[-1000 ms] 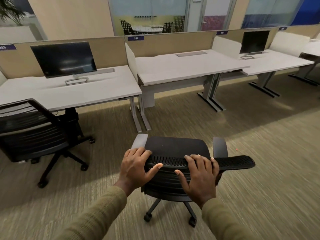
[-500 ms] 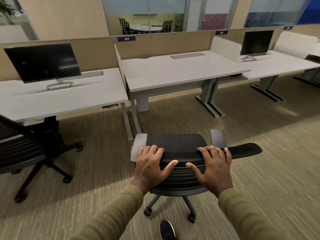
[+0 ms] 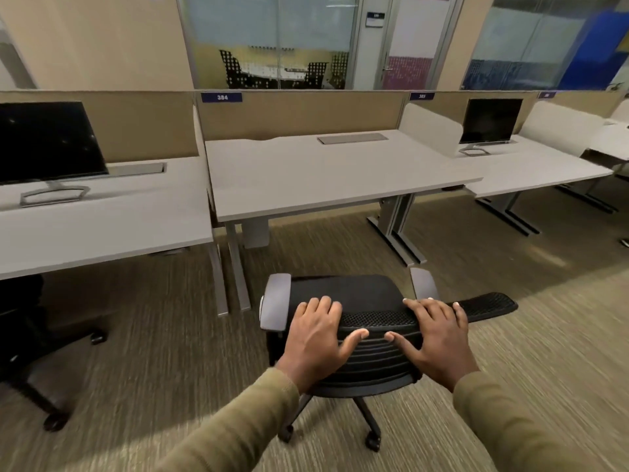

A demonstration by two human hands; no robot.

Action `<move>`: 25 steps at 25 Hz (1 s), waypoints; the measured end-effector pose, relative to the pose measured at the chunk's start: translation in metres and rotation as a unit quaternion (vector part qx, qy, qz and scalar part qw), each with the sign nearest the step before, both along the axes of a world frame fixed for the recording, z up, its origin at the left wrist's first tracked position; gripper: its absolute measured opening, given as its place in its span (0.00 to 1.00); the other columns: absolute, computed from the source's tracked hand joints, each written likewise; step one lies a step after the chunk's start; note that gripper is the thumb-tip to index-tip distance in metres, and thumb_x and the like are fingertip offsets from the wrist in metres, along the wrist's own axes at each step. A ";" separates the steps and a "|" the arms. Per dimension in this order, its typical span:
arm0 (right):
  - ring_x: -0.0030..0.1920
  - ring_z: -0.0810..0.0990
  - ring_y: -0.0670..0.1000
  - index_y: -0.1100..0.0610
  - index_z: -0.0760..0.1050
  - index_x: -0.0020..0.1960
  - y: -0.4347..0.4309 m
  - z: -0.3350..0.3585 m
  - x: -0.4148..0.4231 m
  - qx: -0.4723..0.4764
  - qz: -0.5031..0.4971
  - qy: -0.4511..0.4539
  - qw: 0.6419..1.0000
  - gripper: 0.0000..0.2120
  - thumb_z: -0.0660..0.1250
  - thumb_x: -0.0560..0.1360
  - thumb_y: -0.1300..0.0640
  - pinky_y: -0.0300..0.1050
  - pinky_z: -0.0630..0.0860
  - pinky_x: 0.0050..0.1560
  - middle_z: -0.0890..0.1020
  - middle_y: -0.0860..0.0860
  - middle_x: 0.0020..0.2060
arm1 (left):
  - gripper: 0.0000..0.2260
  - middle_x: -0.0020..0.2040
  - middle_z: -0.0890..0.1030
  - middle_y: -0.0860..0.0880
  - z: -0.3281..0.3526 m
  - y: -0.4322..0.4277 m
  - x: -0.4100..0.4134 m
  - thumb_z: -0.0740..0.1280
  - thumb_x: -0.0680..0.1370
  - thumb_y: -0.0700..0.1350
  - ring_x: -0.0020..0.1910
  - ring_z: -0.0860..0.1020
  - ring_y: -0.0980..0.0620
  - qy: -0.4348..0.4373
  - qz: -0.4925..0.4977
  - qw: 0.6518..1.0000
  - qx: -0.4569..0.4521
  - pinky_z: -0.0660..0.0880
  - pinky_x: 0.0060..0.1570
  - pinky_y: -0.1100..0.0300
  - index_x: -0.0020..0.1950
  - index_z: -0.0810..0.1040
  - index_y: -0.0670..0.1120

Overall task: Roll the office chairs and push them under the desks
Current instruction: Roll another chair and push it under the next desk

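Note:
A black mesh office chair [image 3: 354,294] with grey armrests stands on the carpet right in front of me, its seat facing the middle white desk [image 3: 326,178] labelled 384. My left hand [image 3: 315,338] grips the top edge of the backrest near its left end. My right hand [image 3: 437,335] grips the same edge further right. The chair is a short way in front of the desk's edge, not under it. Its wheeled base [image 3: 371,434] shows below my arms.
A second black chair [image 3: 30,356] stands at the far left by the left desk, which bears a monitor [image 3: 44,144]. The right desk [image 3: 531,168] also holds a monitor [image 3: 490,122]. Grey desk legs [image 3: 235,267] flank the opening. Beige partitions run behind.
The chair and I have moved right and forward toward the middle desk, which now sits straight ahead. The other chair has slid toward the left edge of view. Both hands kept their grip.

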State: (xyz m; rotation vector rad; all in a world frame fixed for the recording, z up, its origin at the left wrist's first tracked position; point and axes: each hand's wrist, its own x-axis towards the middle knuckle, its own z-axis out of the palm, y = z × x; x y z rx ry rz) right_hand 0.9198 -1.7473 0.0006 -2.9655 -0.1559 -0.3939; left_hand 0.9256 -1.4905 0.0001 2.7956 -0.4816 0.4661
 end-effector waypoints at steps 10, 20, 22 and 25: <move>0.73 0.65 0.56 0.48 0.65 0.76 -0.003 0.003 0.171 -0.017 -0.020 0.035 0.999 0.48 0.41 0.69 0.18 0.63 0.51 0.77 0.73 0.52 0.69 | 0.29 0.52 0.74 0.51 0.010 -0.016 0.173 0.51 0.78 0.72 0.51 0.72 0.50 0.064 0.016 0.998 0.021 0.72 0.56 0.52 0.58 0.73 0.49; 0.76 0.61 0.56 0.46 0.65 0.76 -0.005 -0.001 0.323 -0.010 0.039 0.052 0.998 0.49 0.39 0.67 0.17 0.65 0.46 0.77 0.70 0.52 0.72 | 0.33 0.49 0.69 0.54 0.009 -0.021 0.303 0.50 0.73 0.78 0.47 0.69 0.52 0.087 0.080 0.992 0.052 0.69 0.52 0.54 0.57 0.72 0.52; 0.77 0.60 0.56 0.45 0.65 0.76 -0.011 0.001 0.350 -0.012 0.056 0.062 0.996 0.50 0.39 0.67 0.17 0.65 0.46 0.77 0.69 0.52 0.73 | 0.35 0.52 0.71 0.53 0.008 -0.025 0.319 0.50 0.72 0.79 0.50 0.69 0.52 0.089 0.088 0.991 0.056 0.70 0.55 0.53 0.59 0.71 0.51; 0.78 0.58 0.55 0.44 0.64 0.76 -0.018 0.004 0.390 -0.013 0.083 0.085 0.993 0.50 0.38 0.65 0.16 0.64 0.42 0.78 0.67 0.51 0.74 | 0.38 0.56 0.73 0.51 0.010 -0.031 0.340 0.50 0.71 0.80 0.53 0.70 0.50 0.096 0.101 0.987 0.076 0.71 0.59 0.52 0.63 0.71 0.50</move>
